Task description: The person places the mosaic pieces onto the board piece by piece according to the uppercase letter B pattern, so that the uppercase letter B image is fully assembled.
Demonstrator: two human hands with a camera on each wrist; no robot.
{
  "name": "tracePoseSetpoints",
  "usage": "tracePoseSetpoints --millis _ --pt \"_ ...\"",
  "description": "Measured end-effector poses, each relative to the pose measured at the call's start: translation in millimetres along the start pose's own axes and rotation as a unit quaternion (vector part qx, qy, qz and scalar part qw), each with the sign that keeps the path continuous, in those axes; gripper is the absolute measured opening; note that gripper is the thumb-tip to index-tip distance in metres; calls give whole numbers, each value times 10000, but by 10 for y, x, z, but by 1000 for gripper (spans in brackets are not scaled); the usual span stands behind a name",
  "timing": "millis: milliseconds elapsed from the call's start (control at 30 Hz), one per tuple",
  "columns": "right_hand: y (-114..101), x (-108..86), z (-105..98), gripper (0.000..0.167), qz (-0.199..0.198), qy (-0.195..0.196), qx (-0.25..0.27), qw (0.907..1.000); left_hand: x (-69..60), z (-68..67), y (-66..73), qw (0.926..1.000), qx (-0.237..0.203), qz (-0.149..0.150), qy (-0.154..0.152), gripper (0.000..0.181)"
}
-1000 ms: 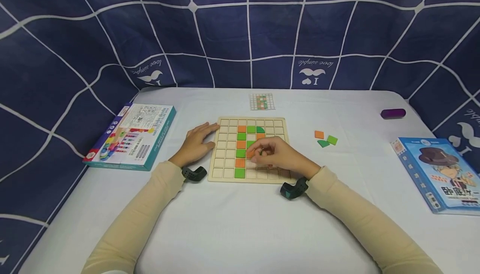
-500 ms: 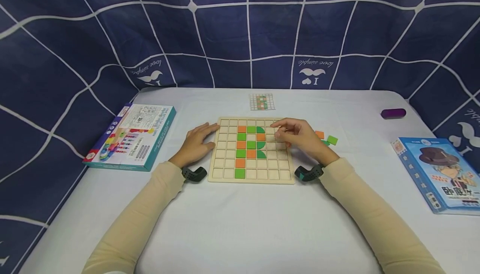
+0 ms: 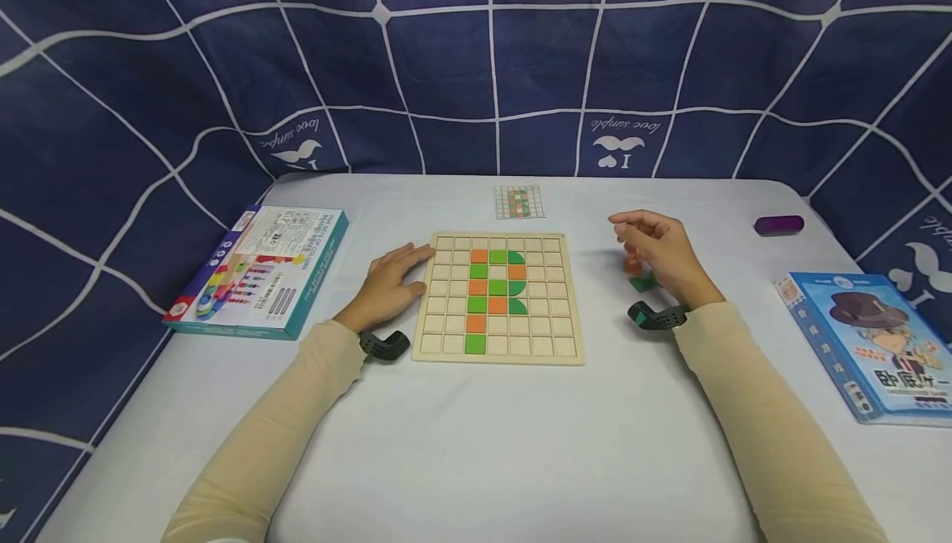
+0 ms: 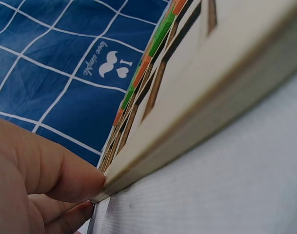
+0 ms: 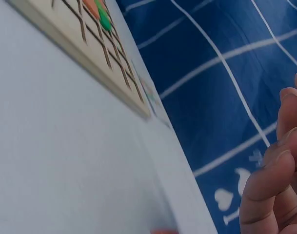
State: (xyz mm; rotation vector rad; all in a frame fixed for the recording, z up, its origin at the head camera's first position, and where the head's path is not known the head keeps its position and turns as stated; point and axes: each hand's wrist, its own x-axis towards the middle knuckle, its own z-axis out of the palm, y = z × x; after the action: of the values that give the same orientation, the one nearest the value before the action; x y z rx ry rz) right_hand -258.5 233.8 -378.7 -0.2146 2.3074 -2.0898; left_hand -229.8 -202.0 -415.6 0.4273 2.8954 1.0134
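A square wooden grid board [image 3: 498, 359] bears orange, light green and dark green tiles in its middle columns. My left hand [image 3: 389, 285] rests at the board's left edge, its fingers fairly straight. Up close in the left wrist view, the thumb [image 4: 75, 180] touches the board's side. Off to the right, my right hand [image 3: 662, 252] hovers over loose tiles with its fingers loosely bent and nothing visible in them. Beneath it show an orange tile [image 3: 632, 266] and a dark green tile [image 3: 643, 283]; the hand hides the light green one.
A small pattern card [image 3: 520, 202] lies behind the board. At the left is a boxed toy [image 3: 260, 270]; at the right, a blue box [image 3: 870, 345] and a purple cylinder-like object [image 3: 779, 226]. A dark blue cloth [image 3: 439, 55] hangs behind the white table.
My right hand has left the board and moved right to the loose tiles. An orange tile and a dark green tile it covered on the board now show. The left hand has stayed put.
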Motion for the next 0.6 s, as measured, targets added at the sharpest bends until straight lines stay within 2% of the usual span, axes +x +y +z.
tracePoseSetpoints --millis 233,400,600 --pt "146 12 -379 20 155 240 713 9970 -7 -1 1 10000 -7 21 41 66" --pt "260 3 -572 24 292 389 936 9944 3 1 -19 10000 -58 33 39 66" --pt "321 -35 -700 24 542 219 1156 9916 12 6 -27 10000 -48 46 28 66"
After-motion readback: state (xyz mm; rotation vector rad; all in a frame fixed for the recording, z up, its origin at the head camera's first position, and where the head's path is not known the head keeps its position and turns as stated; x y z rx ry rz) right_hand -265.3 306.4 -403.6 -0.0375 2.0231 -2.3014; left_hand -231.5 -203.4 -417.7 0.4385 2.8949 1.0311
